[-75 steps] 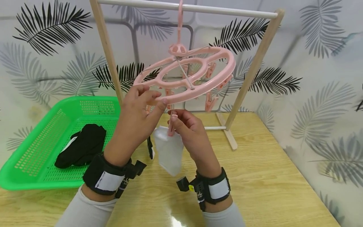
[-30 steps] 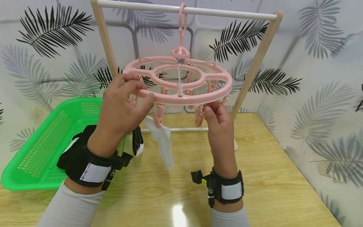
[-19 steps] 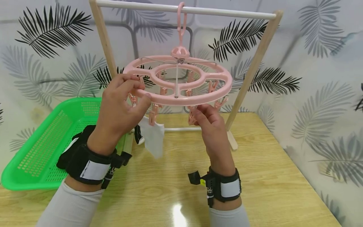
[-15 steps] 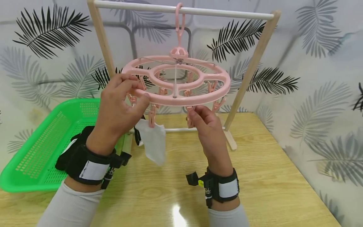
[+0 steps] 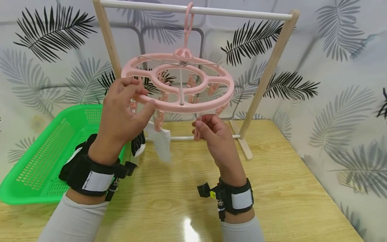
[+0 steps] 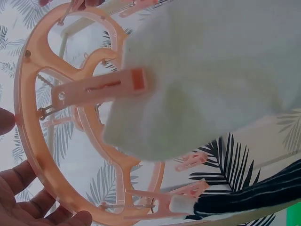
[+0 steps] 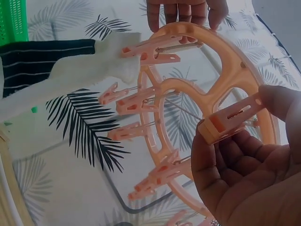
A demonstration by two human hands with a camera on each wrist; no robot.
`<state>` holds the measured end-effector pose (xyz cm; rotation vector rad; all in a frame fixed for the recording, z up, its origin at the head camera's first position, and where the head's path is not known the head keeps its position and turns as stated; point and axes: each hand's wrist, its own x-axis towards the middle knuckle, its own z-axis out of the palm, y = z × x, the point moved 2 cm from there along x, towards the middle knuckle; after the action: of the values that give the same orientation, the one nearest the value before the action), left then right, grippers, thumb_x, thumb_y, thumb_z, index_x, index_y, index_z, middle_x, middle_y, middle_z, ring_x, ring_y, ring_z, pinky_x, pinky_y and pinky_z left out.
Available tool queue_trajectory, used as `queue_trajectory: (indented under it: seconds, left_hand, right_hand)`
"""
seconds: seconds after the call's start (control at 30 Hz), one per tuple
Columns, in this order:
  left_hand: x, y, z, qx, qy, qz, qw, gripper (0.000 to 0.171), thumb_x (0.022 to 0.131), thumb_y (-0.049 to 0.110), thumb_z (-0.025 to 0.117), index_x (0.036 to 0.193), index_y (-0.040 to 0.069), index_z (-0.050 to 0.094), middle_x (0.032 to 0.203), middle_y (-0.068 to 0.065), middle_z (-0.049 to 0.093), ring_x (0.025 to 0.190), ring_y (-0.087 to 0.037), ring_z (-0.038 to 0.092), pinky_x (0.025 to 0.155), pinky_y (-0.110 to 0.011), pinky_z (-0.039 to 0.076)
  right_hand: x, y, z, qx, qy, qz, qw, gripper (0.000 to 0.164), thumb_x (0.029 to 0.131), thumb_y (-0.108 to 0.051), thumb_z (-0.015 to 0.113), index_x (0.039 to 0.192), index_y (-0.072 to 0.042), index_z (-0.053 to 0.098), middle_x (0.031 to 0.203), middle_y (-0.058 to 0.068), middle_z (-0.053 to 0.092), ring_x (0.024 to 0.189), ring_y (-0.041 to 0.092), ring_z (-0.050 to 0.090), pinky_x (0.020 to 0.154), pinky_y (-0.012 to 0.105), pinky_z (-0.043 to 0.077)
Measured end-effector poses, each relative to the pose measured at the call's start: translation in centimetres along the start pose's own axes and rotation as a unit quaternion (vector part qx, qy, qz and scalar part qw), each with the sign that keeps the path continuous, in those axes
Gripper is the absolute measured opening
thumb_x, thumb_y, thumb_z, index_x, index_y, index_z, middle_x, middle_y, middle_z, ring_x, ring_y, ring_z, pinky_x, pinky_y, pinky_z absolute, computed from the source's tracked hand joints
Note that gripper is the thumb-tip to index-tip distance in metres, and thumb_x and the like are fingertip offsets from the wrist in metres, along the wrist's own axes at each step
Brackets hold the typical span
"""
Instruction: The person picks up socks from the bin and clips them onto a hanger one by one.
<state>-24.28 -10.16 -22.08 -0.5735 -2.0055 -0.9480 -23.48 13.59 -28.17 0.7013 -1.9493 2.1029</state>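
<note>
A pink round clip hanger (image 5: pixel 205 107) hangs by its hook from a white rail. My left hand (image 5: pixel 121 114) grips its rim at the front left, thumb on the near side and fingers over the ring. Under the front rim, my right hand (image 5: pixel 222 144) pinches a pink clothespin (image 7: pixel 230 120) between thumb and fingers; the pin's jaws are together with no cloth in them. Another pin, between my hands, holds a white sock (image 5: pixel 161 144) dangling down. A dark striped sock (image 6: pixel 249 197) with a white end hangs from a pin further left, partly behind my left hand in the head view.
The rail (image 5: pixel 242 12) rests on wooden posts, with a foot (image 5: pixel 245 148) on the wooden table (image 5: pixel 272 188). On the left stands a green basket (image 5: pixel 39 144) with black clothing (image 5: pixel 69 164) in it, partly covered by my left wrist. Several other pins dangle from the hanger.
My right hand has let go of the pin on the white sock and now holds another pin to its right. The hanger has turned and shifted left, taking the socks along; my left hand has moved left.
</note>
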Motion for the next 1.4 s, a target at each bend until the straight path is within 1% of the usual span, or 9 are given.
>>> queue_trajectory:
  seconds: [0.2,0.6,0.77,0.83,0.97,1.1,1.17,1.33,1.4]
  left_hand:
    - [-0.2,-0.2,-0.1,0.010,0.005,0.007,0.9999,0.028,0.084,0.021,0.064,0.093,-0.004,0.071,0.119,-0.023,0.057,0.114,-0.035,0.050,0.090,-0.052,0.042]
    - [-0.7,-2.6,-0.9,0.046,-0.001,-0.044,0.9980,0.021,0.091,0.010,0.066,0.099,-0.008,0.069,0.122,-0.027,0.054,0.116,-0.040,0.049,0.088,-0.055,0.043]
    - [-0.8,-4.5,-2.0,0.054,-0.014,-0.080,0.9952,0.020,0.091,0.008,0.064,0.099,-0.009,0.069,0.116,-0.028,0.054,0.111,-0.042,0.051,0.081,-0.054,0.041]
    - [-0.8,-5.8,-2.7,0.064,-0.051,-0.119,0.9895,0.024,0.093,0.012,0.062,0.103,-0.009,0.067,0.117,-0.030,0.053,0.110,-0.044,0.049,0.080,-0.055,0.040]
    - [-0.6,-9.3,-3.8,0.099,-0.186,-0.205,0.9558,0.041,0.099,0.026,0.054,0.118,-0.009,0.062,0.127,-0.034,0.049,0.118,-0.048,0.044,0.086,-0.059,0.039]
    - [-1.1,-13.1,-4.1,0.135,-0.300,-0.252,0.9103,0.052,0.100,0.034,0.050,0.127,-0.009,0.058,0.108,-0.027,0.057,0.090,-0.041,0.054,0.071,-0.050,0.042]
    - [-1.8,-15.1,-3.8,0.150,-0.330,-0.255,0.8965,0.052,0.099,0.033,0.050,0.125,-0.012,0.058,0.100,-0.027,0.058,0.078,-0.036,0.054,0.067,-0.047,0.042]
    - [-4.5,-20.1,-3.6,0.176,-0.390,-0.286,0.8573,0.037,0.094,0.027,0.054,0.073,-0.004,0.057,0.067,-0.014,0.051,0.057,-0.023,0.047,0.057,-0.039,0.043]
    - [-5.8,-21.6,-3.9,0.161,-0.409,-0.331,0.8350,0.037,0.094,0.025,0.054,0.074,-0.006,0.054,0.068,-0.016,0.049,0.057,-0.023,0.049,0.053,-0.035,0.045]
  right_hand:
    - [0.0,0.0,0.4,-0.009,0.001,-0.020,1.000,0.017,0.105,-0.011,0.050,0.105,0.005,0.054,0.091,0.015,0.059,0.083,0.025,0.058,0.078,0.031,0.053]
    - [0.2,0.4,0.6,-0.021,0.056,0.003,0.998,0.023,0.105,-0.017,0.050,0.103,0.005,0.057,0.092,0.016,0.061,0.078,0.020,0.062,0.070,0.029,0.055]
    - [0.3,0.5,0.6,-0.023,0.060,0.008,0.998,0.023,0.106,-0.018,0.050,0.103,0.004,0.056,0.092,0.015,0.061,0.078,0.020,0.063,0.070,0.029,0.055]
    - [0.3,0.4,0.7,-0.026,0.062,0.009,0.998,0.023,0.106,-0.018,0.050,0.103,0.004,0.056,0.092,0.014,0.061,0.078,0.020,0.063,0.070,0.029,0.055]
    - [0.3,0.5,0.7,-0.024,0.062,0.004,0.998,0.022,0.105,-0.017,0.051,0.102,0.004,0.057,0.091,0.015,0.061,0.077,0.020,0.063,0.068,0.028,0.054]
    - [0.2,0.4,0.7,-0.014,0.059,0.000,0.998,0.022,0.105,-0.016,0.051,0.101,0.005,0.057,0.090,0.016,0.061,0.077,0.021,0.062,0.069,0.029,0.053]
    - [0.2,0.4,0.7,-0.016,0.058,-0.001,0.998,0.022,0.105,-0.016,0.052,0.101,0.005,0.057,0.090,0.016,0.061,0.078,0.021,0.062,0.069,0.029,0.054]
    - [0.2,0.3,0.8,-0.022,0.056,-0.001,0.998,0.023,0.104,-0.017,0.053,0.103,0.005,0.056,0.090,0.013,0.061,0.079,0.021,0.062,0.070,0.028,0.054]
    - [0.2,0.3,0.8,-0.021,0.056,0.000,0.998,0.023,0.104,-0.017,0.053,0.103,0.005,0.056,0.090,0.013,0.061,0.079,0.021,0.062,0.070,0.028,0.054]
